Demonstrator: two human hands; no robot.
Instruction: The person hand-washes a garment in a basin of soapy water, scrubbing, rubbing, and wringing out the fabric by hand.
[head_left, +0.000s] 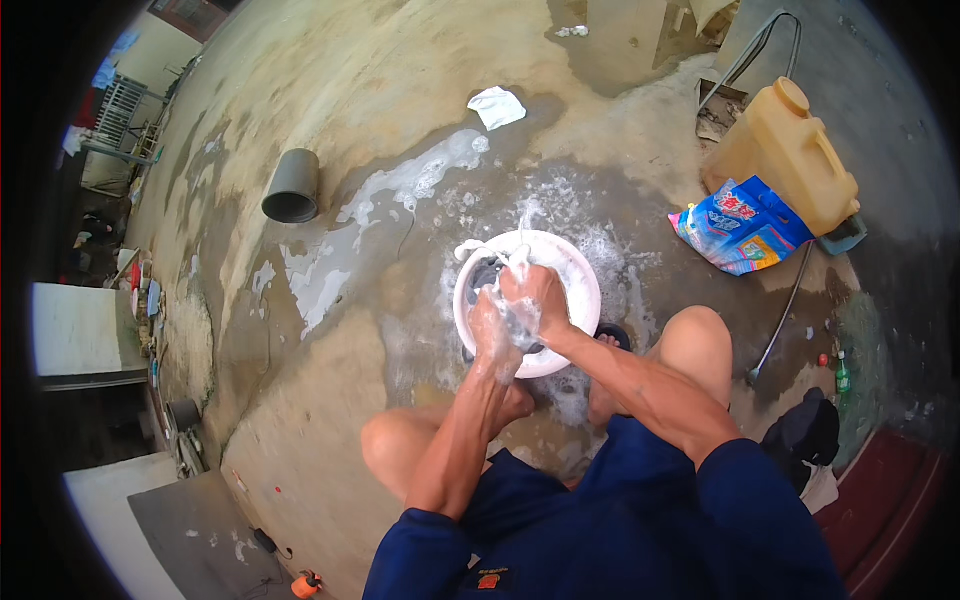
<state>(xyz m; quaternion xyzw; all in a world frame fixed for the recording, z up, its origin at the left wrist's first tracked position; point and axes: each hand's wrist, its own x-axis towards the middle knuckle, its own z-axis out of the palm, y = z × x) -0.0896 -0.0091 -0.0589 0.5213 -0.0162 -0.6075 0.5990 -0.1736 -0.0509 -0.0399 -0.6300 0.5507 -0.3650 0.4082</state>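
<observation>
A round white plastic basin stands on the wet concrete floor between my feet, with suds and dark wet cloth inside. Over its middle, my left hand and my right hand are closed close together, covered in foam. Both grip a bunched, sudsy cloth, mostly hidden by the fingers and lather. Foam hangs over the far rim. A white cloth lies on the floor beyond the basin.
A grey bucket lies tipped at the left. On the right are a blue detergent bag, a yellowish plastic jerrycan, a hose and a green bottle. Dark clothes lie near my right side. Suds cover wet floor around the basin.
</observation>
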